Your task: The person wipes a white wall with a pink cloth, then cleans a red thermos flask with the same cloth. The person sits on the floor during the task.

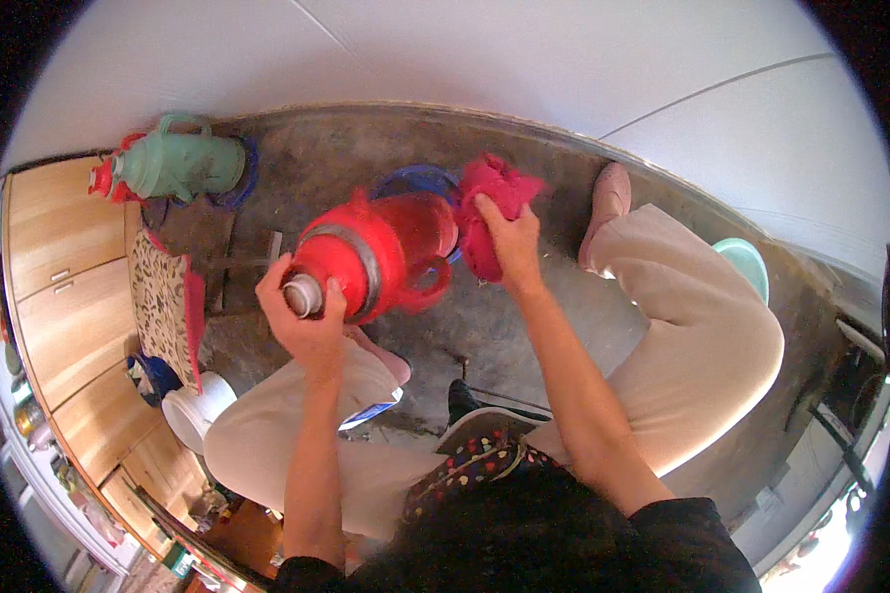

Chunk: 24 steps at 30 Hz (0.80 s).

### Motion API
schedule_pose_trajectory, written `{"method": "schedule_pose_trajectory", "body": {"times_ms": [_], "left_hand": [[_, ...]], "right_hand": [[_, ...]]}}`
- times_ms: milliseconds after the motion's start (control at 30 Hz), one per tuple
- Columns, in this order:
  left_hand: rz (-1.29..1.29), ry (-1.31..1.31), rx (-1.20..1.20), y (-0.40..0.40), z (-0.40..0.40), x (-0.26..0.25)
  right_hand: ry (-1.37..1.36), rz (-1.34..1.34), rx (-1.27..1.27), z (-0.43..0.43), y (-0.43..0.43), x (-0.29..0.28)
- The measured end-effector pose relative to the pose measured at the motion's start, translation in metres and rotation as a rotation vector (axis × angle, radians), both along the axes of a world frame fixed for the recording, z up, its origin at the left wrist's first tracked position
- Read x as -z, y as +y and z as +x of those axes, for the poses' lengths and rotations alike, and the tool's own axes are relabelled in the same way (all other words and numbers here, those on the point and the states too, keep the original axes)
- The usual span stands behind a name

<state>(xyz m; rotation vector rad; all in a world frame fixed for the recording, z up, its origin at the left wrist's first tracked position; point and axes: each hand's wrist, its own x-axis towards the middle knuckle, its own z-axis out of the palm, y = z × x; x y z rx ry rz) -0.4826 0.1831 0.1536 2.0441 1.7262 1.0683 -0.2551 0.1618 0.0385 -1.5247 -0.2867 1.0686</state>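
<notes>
A red thermos flask [352, 256] with a grey band and a side handle is held tilted in front of me, its neck towards my body. My left hand [308, 326] grips it around the pale, uncapped neck. Crumpled in my right hand [515, 241] is a pinkish-red cloth [489, 185], close to the flask's base. Whether the cloth touches the base I cannot tell. Behind the flask a blue basin [423, 178] shows in part on the floor.
Green [185, 164] and red thermos flasks [102, 180] stand by the wall at left. A leopard-print cushioned seat [165, 311], a white bucket [196, 408] and a wooden cabinet [74, 296] are on the left. A pale green basin [743, 267] lies beyond my right knee.
</notes>
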Motion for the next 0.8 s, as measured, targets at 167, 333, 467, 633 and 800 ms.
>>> {"method": "schedule_pose_trajectory", "body": {"times_ms": [167, 333, 467, 633, 800], "left_hand": [[-0.083, -0.072, -0.053, 0.002, -0.011, 0.007], [-0.130, -0.099, -0.093, 0.002, -0.026, 0.009], [-0.078, -0.066, -0.035, -0.003, -0.039, 0.016], [-0.135, -0.080, -0.139, 0.000, -0.040, 0.014], [-0.182, -0.195, -0.199, -0.005, -0.046, 0.012]], "right_hand": [[-0.791, 0.179, -0.225, -0.077, 0.016, -0.027], [-0.625, -0.136, -0.368, -0.067, 0.030, 0.032], [-0.616, -0.243, -0.348, -0.057, 0.032, 0.085], [-0.453, 0.115, -0.333, -0.085, 0.038, -0.016], [-0.678, 0.187, -0.339, -0.102, 0.048, -0.015]]}}
